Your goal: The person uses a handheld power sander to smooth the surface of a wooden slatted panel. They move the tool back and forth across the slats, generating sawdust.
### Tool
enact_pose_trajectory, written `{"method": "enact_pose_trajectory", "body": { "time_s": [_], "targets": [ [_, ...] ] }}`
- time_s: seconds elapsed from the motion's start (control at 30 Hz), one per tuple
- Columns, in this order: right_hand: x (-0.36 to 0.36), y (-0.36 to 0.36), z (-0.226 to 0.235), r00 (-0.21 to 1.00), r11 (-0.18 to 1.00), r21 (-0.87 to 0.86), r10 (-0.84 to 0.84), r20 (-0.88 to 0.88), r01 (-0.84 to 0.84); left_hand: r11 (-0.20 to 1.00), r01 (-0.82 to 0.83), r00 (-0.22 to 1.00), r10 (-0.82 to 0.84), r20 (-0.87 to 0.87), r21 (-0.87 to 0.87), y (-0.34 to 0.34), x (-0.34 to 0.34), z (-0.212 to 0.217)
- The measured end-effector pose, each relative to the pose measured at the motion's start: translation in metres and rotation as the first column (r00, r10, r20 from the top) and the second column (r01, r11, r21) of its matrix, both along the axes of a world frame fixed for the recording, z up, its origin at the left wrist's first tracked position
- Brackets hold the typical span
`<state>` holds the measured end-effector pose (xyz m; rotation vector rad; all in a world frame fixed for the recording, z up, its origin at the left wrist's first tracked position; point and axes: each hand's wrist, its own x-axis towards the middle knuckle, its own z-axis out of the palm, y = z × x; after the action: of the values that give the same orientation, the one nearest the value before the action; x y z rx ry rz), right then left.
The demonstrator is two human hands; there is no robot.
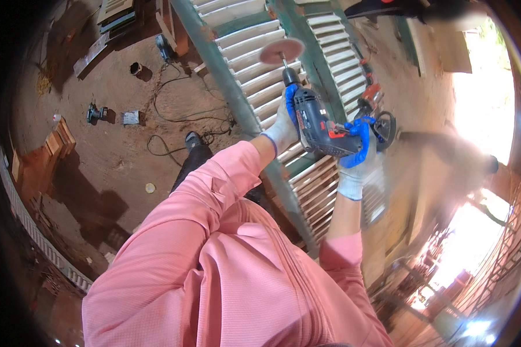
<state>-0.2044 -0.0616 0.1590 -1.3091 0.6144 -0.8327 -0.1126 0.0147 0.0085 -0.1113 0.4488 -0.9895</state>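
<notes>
one left hand [283, 125] and one right hand [359, 155] are wrapped round the drill [311, 115] near one o'clock, and if it tips too far, its round pink disc [275, 50] at twelve o'clock could bite into the green shutter [230, 87] and yank the drill sideways.

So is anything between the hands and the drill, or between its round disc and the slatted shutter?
Only gloves: the left hand and right hand grip the drill through them. Nothing visible stands between the disc and the shutter; I can't tell whether they touch.
</notes>
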Motion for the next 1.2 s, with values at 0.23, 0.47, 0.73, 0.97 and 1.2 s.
{"method": "enact_pose_trajectory", "body": {
  "time_s": [0.23, 0.47, 0.73, 0.97, 1.2],
  "targets": [
    [0.009, -0.044, -0.012, 0.993, 0.990, -0.079, 0.111, -0.051, -0.115, 0.994, -0.108, 0.992, 0.109, -0.058, 0.025, -0.049, -0.001, -0.013],
    [-0.010, -0.061, -0.045, 0.991, 0.989, -0.069, 0.131, -0.029, -0.133, 0.991, -0.136, 0.988, 0.137, -0.077, 0.017, -0.064, -0.021, -0.047],
    [-0.025, -0.063, -0.065, 0.991, 0.986, -0.105, 0.131, 0.005, -0.130, 0.995, -0.081, 0.995, 0.084, -0.045, 0.054, -0.068, -0.020, -0.055],
    [-0.035, -0.048, -0.075, 0.994, 0.981, -0.159, 0.107, -0.036, -0.111, 0.996, -0.084, 0.996, 0.085, -0.039, 0.019, -0.056, -0.026, -0.063],
    [-0.041, -0.033, -0.077, 0.986, 0.974, -0.177, 0.122, -0.116, -0.142, 0.996, -0.084, 0.995, 0.086, -0.051, 0.041, -0.031, -0.034, -0.053]
  ]
}}
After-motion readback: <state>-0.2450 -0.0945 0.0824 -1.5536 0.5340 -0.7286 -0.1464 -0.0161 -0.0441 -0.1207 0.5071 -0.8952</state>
